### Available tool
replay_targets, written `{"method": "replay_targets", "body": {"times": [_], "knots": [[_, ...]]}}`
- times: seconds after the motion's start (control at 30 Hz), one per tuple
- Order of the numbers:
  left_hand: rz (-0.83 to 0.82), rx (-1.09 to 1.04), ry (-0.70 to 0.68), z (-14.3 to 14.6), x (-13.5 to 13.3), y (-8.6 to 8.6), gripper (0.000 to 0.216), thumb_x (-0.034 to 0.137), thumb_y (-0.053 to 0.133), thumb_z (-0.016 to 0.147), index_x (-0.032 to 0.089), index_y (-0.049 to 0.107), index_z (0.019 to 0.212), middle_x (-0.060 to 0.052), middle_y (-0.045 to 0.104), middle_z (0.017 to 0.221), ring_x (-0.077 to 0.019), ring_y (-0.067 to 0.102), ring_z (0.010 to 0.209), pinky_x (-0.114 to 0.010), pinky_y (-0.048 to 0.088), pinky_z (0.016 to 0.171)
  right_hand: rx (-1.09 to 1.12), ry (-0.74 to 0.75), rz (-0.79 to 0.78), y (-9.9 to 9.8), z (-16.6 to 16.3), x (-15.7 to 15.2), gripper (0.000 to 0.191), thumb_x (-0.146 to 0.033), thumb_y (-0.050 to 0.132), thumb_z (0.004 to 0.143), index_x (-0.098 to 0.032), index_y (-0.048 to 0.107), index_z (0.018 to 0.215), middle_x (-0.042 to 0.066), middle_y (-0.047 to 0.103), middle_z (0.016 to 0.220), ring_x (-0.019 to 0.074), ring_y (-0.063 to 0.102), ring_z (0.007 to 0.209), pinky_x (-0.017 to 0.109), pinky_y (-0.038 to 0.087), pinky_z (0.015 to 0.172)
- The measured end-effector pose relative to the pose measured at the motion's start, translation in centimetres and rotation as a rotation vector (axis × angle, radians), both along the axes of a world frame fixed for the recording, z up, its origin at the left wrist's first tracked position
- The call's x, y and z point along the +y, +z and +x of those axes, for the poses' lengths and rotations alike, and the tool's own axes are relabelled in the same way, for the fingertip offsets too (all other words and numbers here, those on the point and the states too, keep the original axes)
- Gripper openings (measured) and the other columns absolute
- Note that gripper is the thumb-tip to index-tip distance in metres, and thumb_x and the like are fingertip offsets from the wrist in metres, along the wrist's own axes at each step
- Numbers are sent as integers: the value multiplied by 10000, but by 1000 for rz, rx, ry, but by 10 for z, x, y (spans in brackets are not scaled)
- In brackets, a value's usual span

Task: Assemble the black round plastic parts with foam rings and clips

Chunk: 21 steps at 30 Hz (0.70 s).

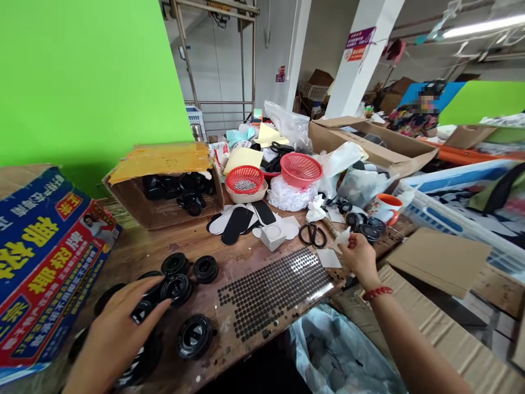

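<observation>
My left hand [118, 323] is spread over a group of round black plastic parts at the left of the table. Thumb and fingers are apart around one such part [176, 289]; whether they touch it I cannot tell. More black parts lie close by, one [196, 336] nearer the table's front edge. At the right, my right hand [361, 257] pinches a crumpled white tissue [343, 237] above the table. Left of it are black-handled scissors [312, 236] and a small white square card [328, 258]. A sheet of small black dots [274, 293] lies between my hands.
A cardboard box [135, 205] of black parts stands at the back left. Red baskets [301, 168], black and white oval pads [238, 224] and a white box [273, 236] crowd the back. An orange-and-white mug [383, 207] stands right. A plastic-lined bin [303, 339] sits below the front edge.
</observation>
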<state>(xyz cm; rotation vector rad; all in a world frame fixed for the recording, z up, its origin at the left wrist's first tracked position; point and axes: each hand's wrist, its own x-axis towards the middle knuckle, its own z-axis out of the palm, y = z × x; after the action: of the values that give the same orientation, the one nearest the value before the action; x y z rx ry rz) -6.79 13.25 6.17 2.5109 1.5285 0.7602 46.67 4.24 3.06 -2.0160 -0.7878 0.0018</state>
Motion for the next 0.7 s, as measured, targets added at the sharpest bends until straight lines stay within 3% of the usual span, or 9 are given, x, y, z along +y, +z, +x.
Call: {"method": "replay_targets", "body": {"times": [0.2,0.37,0.5,0.57,0.7], "knots": [[-118,166,-107,71,39,11,597,343,721,753,139,601,1301,-167,655,1327,-359,558,1279,-541,410,1117,-77,-58,-74,-19,5,12,357,-536,614,648,-241,476,795,114,655,744,306,637,699,431,495,688],[-234,296,-156,95,46,11,712,277,788,721,107,555,1372,-194,618,1379,-375,493,1340,-529,379,1130,-263,-101,-244,-25,14,4,395,-543,605,693,-210,541,896,130,649,773,359,615,790,438,482,653],[-294,347,-149,102,47,16,560,270,768,751,137,636,1278,-176,673,1283,-385,557,1246,-532,408,1067,-481,-63,-76,-15,-5,-7,463,-605,586,784,-164,590,925,167,641,842,366,590,830,473,483,721],[-312,339,-125,106,45,19,491,307,770,760,147,675,1214,-168,689,1238,-394,570,1206,-536,416,1036,-562,74,47,-8,-30,-4,389,-562,564,866,-175,605,880,141,633,810,332,583,807,457,482,740],[-313,313,-71,113,36,20,478,390,764,785,140,683,1184,-165,700,1194,-391,573,1173,-522,415,1007,-631,537,181,3,-90,27,198,-355,550,955,-179,633,917,102,644,841,271,576,809,395,484,746]]}}
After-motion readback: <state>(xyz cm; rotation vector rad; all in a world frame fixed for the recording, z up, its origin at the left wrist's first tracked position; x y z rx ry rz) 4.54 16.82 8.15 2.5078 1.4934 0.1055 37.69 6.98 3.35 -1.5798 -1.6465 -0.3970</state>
